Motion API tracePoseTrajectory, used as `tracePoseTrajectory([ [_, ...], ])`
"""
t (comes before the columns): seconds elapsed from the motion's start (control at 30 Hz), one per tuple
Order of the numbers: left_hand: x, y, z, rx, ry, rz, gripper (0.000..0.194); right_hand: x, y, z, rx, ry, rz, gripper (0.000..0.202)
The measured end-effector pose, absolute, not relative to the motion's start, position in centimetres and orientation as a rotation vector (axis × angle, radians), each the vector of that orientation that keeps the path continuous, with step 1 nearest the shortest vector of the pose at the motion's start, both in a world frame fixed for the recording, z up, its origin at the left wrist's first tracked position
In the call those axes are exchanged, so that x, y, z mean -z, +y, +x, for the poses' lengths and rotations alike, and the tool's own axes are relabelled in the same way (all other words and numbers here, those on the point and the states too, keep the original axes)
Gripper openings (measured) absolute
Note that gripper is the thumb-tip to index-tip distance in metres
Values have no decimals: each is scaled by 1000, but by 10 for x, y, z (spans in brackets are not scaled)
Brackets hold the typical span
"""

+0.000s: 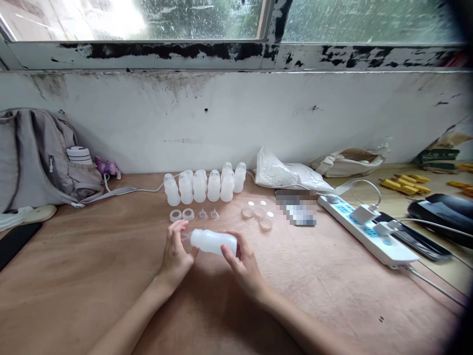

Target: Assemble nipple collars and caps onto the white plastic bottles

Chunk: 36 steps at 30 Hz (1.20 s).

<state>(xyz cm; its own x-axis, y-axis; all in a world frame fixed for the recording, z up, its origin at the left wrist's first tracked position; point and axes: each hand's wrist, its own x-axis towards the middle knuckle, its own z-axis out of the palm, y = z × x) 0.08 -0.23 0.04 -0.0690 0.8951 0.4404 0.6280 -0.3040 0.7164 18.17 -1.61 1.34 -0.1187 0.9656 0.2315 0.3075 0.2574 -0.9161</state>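
A white translucent bottle (213, 242) lies nearly level above the wooden table, its neck toward the left. My right hand (244, 261) is wrapped round its base end. At the neck end, my left hand (176, 254) has its fingers curled round a small clear piece (186, 236), partly hidden by the fingers. Behind the hands are two white rings (188, 214) and two clear nipples (214, 214). Several capped white bottles (213, 186) stand in a cluster near the wall. Clear round discs (265, 223) lie to the right.
A white power strip (364, 231) with plugs and cables lies at the right, beside a blurred flat object (296, 209) and plastic bag (277, 170). A grey backpack (40, 148) and black object (16, 244) are at the left.
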Motion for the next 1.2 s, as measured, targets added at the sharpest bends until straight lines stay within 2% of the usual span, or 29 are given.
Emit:
tracePoseTrajectory([
  [0.07, -6, 0, 1, -1435, 1586, 1525, 55, -9, -13, 181, -954, -1526, -1172, 31],
  [0.17, -14, -3, 4, -1207, 1269, 1112, 43, -1, -12, 180, -950, -1517, -1109, 35],
  [0.27, -18, -10, 11, -1057, 1037, 1030, 42, 5, -11, 181, -851, -1788, -1032, 40],
  [0.4, -19, -17, 16, -1054, 1033, 906, 44, 3, -5, 189, -579, -2229, -867, 48],
  [0.53, -21, -13, 8, -986, 1012, 749, 44, -5, 19, 215, -240, -2004, -1167, 25],
  [0.7, -24, -9, 3, -939, 997, 678, 44, -3, 52, 263, 129, -1699, -1606, 34],
  [0.8, -24, -9, 4, -926, 943, 607, 45, 3, 59, 277, 39, -1679, -1750, 39],
  [0.93, -23, -10, 3, -921, 960, 658, 38, 5, 56, 273, -168, -1695, -1733, 29],
  [1.03, -24, -12, 4, -935, 961, 752, 40, -2, 51, 264, -490, -1566, -1575, 25],
  [1.2, -25, -13, 7, -912, 1013, 731, 35, -14, 43, 247, -1084, -1188, -1127, 34],
])
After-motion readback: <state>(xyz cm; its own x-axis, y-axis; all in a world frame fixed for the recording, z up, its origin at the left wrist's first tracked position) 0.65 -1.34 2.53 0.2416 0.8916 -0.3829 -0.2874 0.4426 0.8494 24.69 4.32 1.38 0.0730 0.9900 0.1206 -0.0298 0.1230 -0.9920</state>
